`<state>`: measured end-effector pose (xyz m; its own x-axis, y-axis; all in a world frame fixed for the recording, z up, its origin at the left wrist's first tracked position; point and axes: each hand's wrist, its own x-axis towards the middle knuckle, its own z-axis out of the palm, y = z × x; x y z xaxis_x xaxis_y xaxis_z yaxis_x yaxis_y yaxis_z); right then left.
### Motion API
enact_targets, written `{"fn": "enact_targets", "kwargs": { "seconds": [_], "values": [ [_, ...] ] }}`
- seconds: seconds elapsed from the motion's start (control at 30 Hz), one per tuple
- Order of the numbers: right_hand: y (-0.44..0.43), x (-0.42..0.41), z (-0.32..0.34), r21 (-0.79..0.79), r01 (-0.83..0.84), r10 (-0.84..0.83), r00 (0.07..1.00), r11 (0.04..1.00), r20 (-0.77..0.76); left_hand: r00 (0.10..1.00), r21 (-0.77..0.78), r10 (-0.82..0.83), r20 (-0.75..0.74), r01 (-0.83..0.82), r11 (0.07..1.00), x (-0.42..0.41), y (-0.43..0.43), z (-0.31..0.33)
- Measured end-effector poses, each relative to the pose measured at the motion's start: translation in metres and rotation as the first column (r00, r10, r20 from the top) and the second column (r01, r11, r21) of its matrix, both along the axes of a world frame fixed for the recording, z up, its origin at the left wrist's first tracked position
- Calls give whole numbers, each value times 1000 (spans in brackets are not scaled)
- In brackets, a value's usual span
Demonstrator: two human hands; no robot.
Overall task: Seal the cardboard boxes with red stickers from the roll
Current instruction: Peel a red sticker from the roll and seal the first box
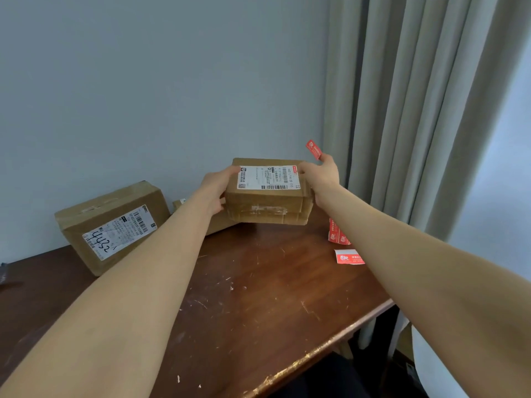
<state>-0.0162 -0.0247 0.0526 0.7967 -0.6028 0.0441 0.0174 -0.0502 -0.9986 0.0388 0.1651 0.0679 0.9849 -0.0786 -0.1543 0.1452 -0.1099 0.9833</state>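
Partly behind right forearm (402, 254): sticker roll (336, 234).

Pale blue-grey wall (143, 81), grey-beige curtain (416, 110), scratched dark wooden table (258, 297)

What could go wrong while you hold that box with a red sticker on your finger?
1. The red sticker juts from a finger of the right hand, which also grips the box; it might fold or stick in the wrong spot.
2. The sticker roll lies beside the right forearm and could get knocked.
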Motion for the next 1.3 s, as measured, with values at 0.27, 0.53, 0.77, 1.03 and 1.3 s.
{"fn": "enact_targets", "kwargs": {
  "seconds": [0.27,0.53,0.77,1.03,1.3],
  "values": [
    [-4,-1,9,6,31,-31,999,999,13,992,88,-125,-31,127,988,-14,-2,6],
    [-4,-10,-11,-32,81,-82,995,996,-57,983,50,-183,-29,185,982,-22,-1,2],
    [-2,-14,-24,-164,112,-133,983,980,-127,999,82,-47,20,45,996,-21,-3,-14],
    [-6,-17,-24,-310,124,-192,960,943,-202,999,40,48,-9,-48,998,-26,-7,-18],
    [-9,-21,-24,-349,87,-173,959,933,-223,999,162,36,-5,-35,986,-30,-12,-21]
  ]
}}
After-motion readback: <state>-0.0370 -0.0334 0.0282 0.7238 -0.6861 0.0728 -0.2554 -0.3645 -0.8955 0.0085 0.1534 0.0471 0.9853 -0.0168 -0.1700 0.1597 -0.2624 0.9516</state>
